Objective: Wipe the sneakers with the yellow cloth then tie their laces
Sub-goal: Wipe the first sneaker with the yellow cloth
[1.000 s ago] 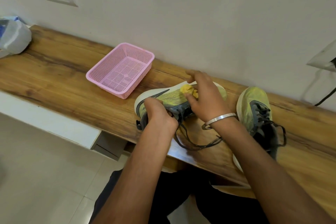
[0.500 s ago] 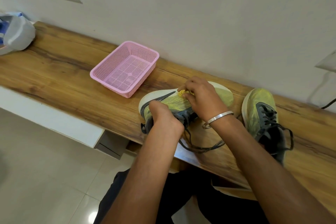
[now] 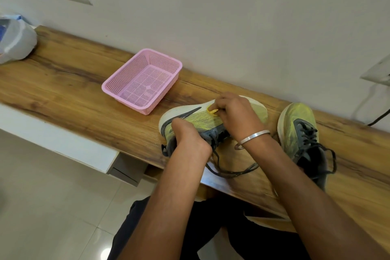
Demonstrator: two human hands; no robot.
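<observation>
Right hand (image 3: pixel 236 116) pinches the yellow cloth (image 3: pixel 212 111) against the tipped sneaker (image 3: pixel 202 120), whose long axis runs left-to-right along the table (image 3: pixel 84 99), left hand (image 3: pixel 185 139) gripping its heel end, second sneaker (image 3: pixel 299 133) waiting just right.
</observation>
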